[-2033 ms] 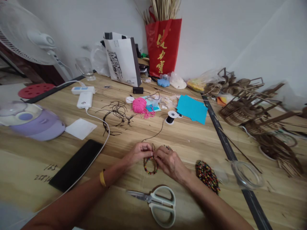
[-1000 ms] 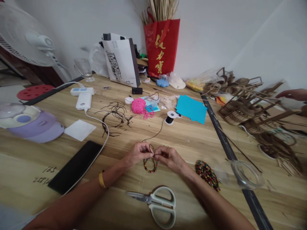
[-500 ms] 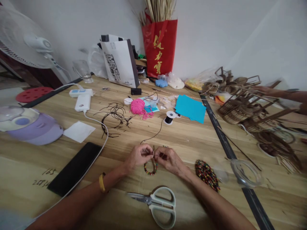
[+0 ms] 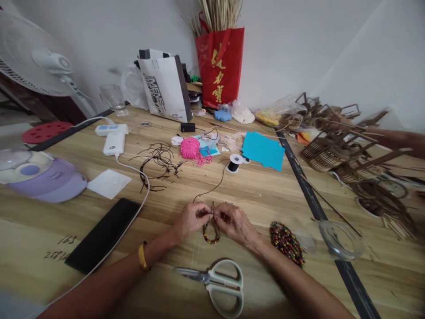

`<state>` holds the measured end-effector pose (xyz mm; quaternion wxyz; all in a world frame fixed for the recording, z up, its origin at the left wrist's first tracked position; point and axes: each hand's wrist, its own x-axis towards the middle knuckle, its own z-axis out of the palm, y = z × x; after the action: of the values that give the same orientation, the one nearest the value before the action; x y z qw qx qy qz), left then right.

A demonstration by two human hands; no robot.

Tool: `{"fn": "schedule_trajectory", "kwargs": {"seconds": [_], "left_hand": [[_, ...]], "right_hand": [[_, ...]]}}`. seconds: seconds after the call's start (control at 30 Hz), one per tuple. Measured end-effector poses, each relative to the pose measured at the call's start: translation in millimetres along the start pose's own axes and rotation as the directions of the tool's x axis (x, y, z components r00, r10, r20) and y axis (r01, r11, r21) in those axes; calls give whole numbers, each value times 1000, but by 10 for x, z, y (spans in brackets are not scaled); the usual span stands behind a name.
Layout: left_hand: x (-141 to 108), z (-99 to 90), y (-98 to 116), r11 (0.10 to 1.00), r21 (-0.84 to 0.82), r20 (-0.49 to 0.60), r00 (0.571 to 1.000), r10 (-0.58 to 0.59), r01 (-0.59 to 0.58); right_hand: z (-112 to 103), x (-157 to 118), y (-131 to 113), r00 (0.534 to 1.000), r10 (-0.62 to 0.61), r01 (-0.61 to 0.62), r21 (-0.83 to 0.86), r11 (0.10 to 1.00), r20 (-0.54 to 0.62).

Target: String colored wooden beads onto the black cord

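My left hand (image 4: pixel 193 218) and my right hand (image 4: pixel 234 222) meet at the middle of the table, each pinching the dark cord (image 4: pixel 213 205) at the top of a small beaded loop (image 4: pixel 211 241). The multicoloured loop hangs just below my fingertips. From my left hand a thin dark cord runs up to a black thread spool (image 4: pixel 233 165). Scissors (image 4: pixel 224 283) with pale handles lie nearer to me, blades pointing left. Right of my right hand rests a heap of coloured beads (image 4: pixel 286 243).
Pink yarn (image 4: pixel 190 148), blue sheets (image 4: pixel 263 150) and cut black cords (image 4: pixel 159 159) lie further back. A black slab (image 4: pixel 103 235) and white cable are at left. Woven baskets (image 4: pixel 323 153) stand at right, with another person's arm (image 4: pixel 395 138) behind them.
The beaded loop has shifted slightly right and down, and a small cord loop stands out more above my fingertips. The other person's hand has moved left towards the baskets.
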<state>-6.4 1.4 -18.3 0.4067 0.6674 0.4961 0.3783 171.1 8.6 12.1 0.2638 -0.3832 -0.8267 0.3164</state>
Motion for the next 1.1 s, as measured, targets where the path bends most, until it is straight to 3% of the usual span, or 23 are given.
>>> {"fn": "schedule_trajectory", "kwargs": {"seconds": [0.2, 0.37, 0.43, 0.53, 0.7, 0.9, 1.1], "left_hand": [[5, -16, 34, 999, -36, -13, 1000, 28, -28], [2, -30, 55, 993, -115, -38, 999, 29, -33], [-7, -28, 61, 992, -116, -30, 999, 36, -39], [-17, -24, 64, 994, -79, -27, 997, 66, -68], [-21, -27, 58, 994, -22, -28, 994, 110, -111], [-18, -36, 69, 990, -125, -47, 997, 61, -66], [-14, -74, 130, 982, -188, -40, 999, -6, -2]], "right_hand": [[-4, 20, 56, 988, 124, -141, 222, 965, 92], [22, 49, 77, 963, 203, -269, 583, 767, 177], [28, 60, 65, 956, 212, -295, 651, 700, 205], [30, 71, 58, 950, 205, -310, 675, 670, 234], [40, 76, 79, 945, 223, -327, 658, 678, 239], [86, 63, 119, 952, 230, -305, 620, 723, 199], [29, 36, 87, 979, 149, -192, 386, 902, 138]]}}
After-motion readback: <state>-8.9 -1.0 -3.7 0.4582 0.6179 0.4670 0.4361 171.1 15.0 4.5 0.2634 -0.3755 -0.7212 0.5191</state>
